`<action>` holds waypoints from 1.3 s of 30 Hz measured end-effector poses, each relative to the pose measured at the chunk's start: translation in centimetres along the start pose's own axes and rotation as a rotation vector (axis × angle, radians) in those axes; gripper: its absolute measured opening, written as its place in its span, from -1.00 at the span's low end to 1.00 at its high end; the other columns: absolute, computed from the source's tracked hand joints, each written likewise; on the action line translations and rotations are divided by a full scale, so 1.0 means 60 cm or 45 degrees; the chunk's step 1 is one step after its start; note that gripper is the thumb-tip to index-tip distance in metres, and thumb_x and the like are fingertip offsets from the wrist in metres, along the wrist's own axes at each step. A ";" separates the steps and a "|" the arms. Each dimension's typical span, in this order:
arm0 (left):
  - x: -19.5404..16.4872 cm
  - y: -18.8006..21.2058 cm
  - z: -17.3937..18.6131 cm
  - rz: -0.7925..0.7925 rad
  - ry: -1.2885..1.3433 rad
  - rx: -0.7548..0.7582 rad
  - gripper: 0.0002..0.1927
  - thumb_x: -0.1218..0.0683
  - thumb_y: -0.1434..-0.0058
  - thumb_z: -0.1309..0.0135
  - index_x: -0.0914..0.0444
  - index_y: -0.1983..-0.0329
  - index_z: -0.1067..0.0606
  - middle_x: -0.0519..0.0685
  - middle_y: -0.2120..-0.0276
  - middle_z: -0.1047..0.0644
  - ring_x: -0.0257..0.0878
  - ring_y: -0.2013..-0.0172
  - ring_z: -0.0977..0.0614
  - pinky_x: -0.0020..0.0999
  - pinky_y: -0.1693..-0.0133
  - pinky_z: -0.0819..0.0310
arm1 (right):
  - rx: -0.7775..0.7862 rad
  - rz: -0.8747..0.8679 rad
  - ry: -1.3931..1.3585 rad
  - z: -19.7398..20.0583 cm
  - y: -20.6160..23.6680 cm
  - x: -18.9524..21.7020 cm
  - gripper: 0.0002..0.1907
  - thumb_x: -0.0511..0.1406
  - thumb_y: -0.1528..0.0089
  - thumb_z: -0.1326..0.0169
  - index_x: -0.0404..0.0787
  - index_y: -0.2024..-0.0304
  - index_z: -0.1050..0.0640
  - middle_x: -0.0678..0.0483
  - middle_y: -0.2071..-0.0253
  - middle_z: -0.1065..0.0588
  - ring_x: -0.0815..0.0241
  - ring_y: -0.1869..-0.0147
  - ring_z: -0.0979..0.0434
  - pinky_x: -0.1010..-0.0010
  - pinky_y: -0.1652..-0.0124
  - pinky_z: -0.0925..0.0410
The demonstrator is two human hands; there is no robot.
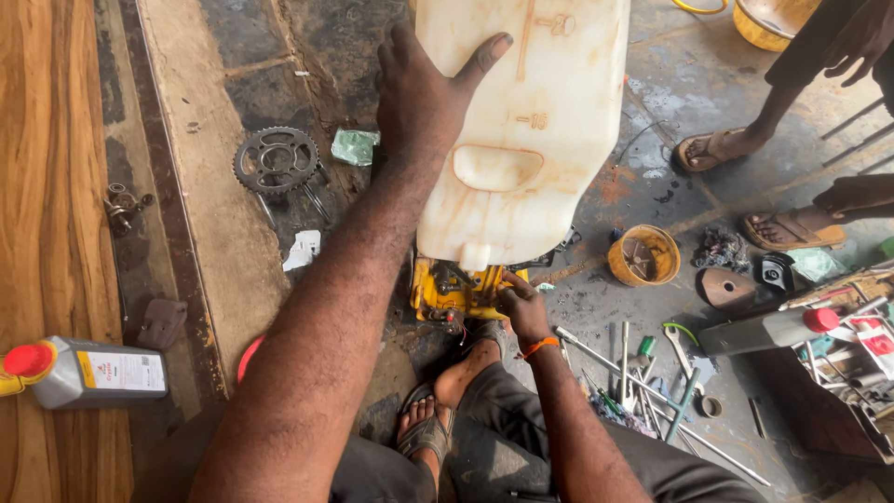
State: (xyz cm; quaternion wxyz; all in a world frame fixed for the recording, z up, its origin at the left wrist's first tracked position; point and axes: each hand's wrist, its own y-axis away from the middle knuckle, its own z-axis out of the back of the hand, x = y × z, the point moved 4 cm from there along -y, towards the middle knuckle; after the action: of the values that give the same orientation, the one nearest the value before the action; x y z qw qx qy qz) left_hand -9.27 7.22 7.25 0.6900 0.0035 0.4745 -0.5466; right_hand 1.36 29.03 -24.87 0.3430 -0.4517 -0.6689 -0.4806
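Right now the left hand lies flat, ungrasping, on the white jerrycan (stained); below, the right hand pinches the yellow engine.

Orange wristband, dark trousers, sandals

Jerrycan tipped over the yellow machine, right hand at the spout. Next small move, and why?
Probably steady the tilt. The left hand lies flat on the white jerrycan, whose spout meets the yellow machine where the right hand works. Whether liquid flows cannot be seen.
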 end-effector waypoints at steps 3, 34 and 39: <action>0.005 -0.006 -0.002 -0.024 -0.025 -0.051 0.21 -0.64 -0.01 -0.16 0.37 -0.33 -0.20 0.27 -0.12 -0.40 0.16 -0.14 -0.53 0.11 0.07 -0.59 | -0.032 -0.052 -0.240 -0.005 0.002 -0.008 -0.71 -0.41 -0.30 -0.06 -0.21 -0.08 -0.58 0.13 0.35 -0.56 0.33 0.28 -0.53 0.45 0.15 -0.47; 0.099 0.410 -0.047 0.739 0.043 -0.282 -0.49 -0.22 -0.31 -0.08 0.29 -0.01 -0.39 0.14 0.00 -0.38 -0.01 -0.09 -0.42 0.01 -0.06 -0.36 | -0.213 0.389 1.385 0.041 0.036 0.020 -0.67 -0.11 -0.33 -0.05 -0.10 -0.03 -0.63 -0.04 0.35 -0.67 0.04 0.26 -0.66 0.24 0.24 -0.44; 0.114 0.522 -0.106 0.765 0.215 0.091 -0.70 -0.06 -0.37 -0.06 0.29 0.18 -0.50 0.00 0.32 -0.57 -0.17 0.28 -0.62 -0.20 0.22 -0.54 | -0.100 0.222 1.105 0.067 0.005 -0.007 -0.68 -0.14 -0.29 -0.16 -0.20 0.04 -0.66 0.01 0.34 -0.66 0.18 0.26 -0.66 0.28 0.21 -0.47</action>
State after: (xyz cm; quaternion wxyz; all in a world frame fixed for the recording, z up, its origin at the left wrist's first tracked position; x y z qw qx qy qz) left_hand 10.00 18.01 -16.85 0.7783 0.2133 0.4882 -0.3322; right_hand 1.66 32.81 -26.35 0.6139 -0.2757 -0.4036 -0.6199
